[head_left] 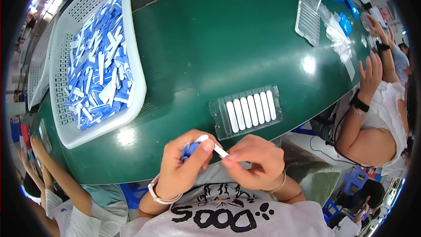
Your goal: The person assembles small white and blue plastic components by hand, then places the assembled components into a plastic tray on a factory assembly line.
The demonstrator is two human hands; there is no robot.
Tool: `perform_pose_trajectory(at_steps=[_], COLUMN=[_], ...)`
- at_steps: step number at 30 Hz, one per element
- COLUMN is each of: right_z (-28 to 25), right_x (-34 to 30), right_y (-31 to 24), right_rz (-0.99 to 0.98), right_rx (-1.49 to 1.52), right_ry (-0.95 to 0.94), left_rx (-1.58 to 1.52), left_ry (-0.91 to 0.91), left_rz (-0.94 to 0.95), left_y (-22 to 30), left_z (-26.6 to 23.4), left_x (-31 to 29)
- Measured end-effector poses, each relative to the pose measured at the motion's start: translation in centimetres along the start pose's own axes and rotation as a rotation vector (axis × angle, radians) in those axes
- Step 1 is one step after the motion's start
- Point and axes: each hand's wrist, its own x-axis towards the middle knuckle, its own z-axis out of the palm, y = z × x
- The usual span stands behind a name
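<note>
My left hand [180, 162] is closed around a small bunch of blue and white flat strips [189, 150] with rounded ends. Between my two hands, just over the table's near edge, is one white strip [220, 151]. My right hand [258, 162] pinches its end between thumb and fingertips, while its other end meets the left thumb. Right beyond my hands lies a clear plastic tray [222, 133] with several white strips [251, 110] side by side in it. A white perforated basket [139, 90] at the left holds a large heap of loose blue and white strips [101, 68].
The green table [210, 52] curves across the view. Another clear ridged tray [308, 21] lies at the far right, beside crumpled clear plastic bags [337, 39] and blue packets [345, 24]. Co-workers' arms reach in at the right [369, 79] and left [63, 169].
</note>
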Motion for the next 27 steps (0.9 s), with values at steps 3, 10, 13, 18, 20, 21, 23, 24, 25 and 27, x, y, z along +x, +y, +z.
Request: perform_pose_trajectory(at_steps=[3,10,13,18,20,21,23,24,25,27], right_z=[-0.5,-2.6,-1.7,-1.2,-1.8,-2.0,-2.5,-2.9,-3.8,-6.2], right_x=[0.8,1.4,0.6,0.0,1.3,1.4,1.4,1.5,2.1,3.7], right_y=[0.1,1.9,1.9,0.1,-0.6,-0.9,-1.6,-2.2,-2.4,-2.8], right_rz=[-0.176,-0.429,-0.342,-0.167,-0.129,-0.131,-0.076,-0.021,-0.035,-0.109], right_rx=[-0.18,-0.974,-1.121,-1.126,-1.131,-1.154,-1.142,-1.107,-1.079,-1.162], right_ry=[-0.114,-0.074,-0.138,-0.267,-0.377,-0.362,-0.432,-0.474,-0.47,-0.491], left_rx=[-0.026,-0.275,-0.284,-0.307,-0.304,-0.3,-0.318,-0.332,-0.333,-0.334], left_ry=[0.004,0.224,0.251,0.249,0.249,0.254,0.23,0.234,0.236,0.265], left_rz=[-0.068,-0.006,0.044,0.007,0.024,0.039,0.039,0.032,0.024,0.0], left_y=[0.4,0.3,0.3,-0.2,-0.1,0.0,0.0,-0.1,-0.1,-0.5], left_z=[-0.2,-0.2,-0.7,-1.7,-1.6,-1.5,-1.3,-1.4,-1.4,-1.9], left_x=[0.8,0.7,0.1,-0.4,-0.1,0.2,0.1,0.1,0.1,-0.4])
